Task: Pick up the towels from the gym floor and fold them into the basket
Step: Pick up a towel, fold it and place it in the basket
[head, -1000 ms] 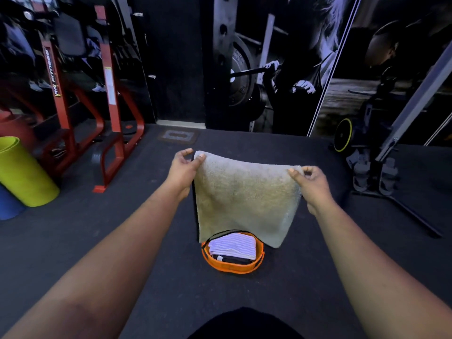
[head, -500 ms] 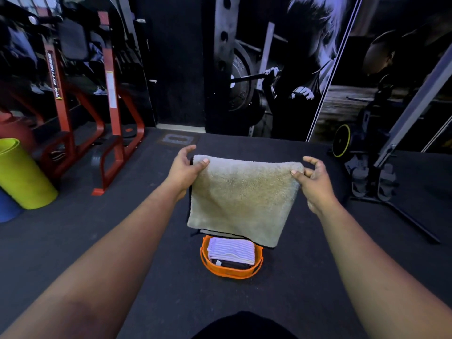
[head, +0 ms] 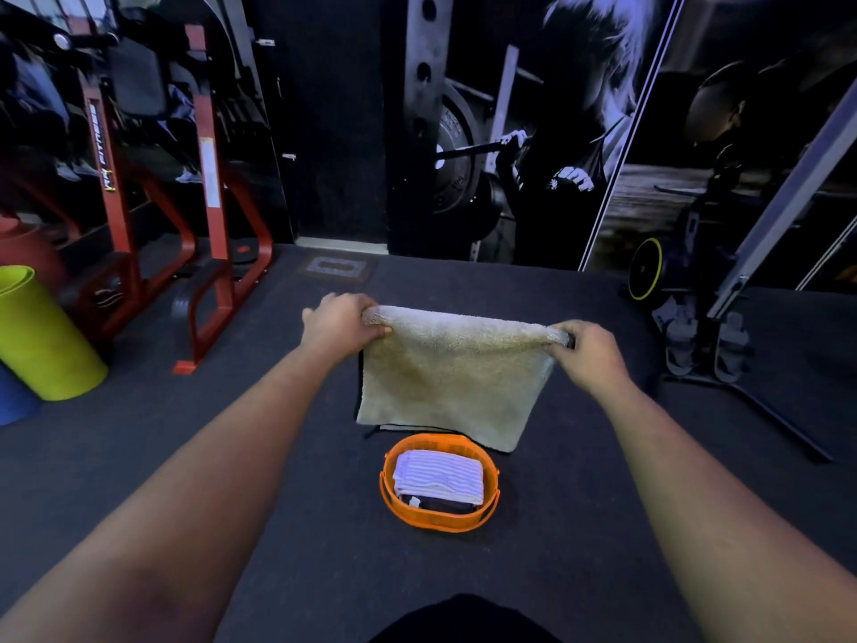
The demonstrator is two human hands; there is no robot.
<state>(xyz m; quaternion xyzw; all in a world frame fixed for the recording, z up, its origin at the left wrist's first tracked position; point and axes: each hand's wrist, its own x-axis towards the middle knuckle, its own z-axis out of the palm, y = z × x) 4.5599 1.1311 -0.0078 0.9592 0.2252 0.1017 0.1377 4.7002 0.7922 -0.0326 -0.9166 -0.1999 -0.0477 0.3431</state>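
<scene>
2 hands (head: 341, 323) out fwd | grip towel (head: 452, 380) top corners

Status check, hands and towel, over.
Left hand and right hand grip beige towel corners. Striped towel in orange basket. Nothing obstructing.

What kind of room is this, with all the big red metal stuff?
Most likely a gym. A red weight machine stands on dark rubber flooring, a wall mural shows someone lifting a barbell, and a rolled green mat lies nearby. Both hands hold a beige towel above an orange basket.
</scene>
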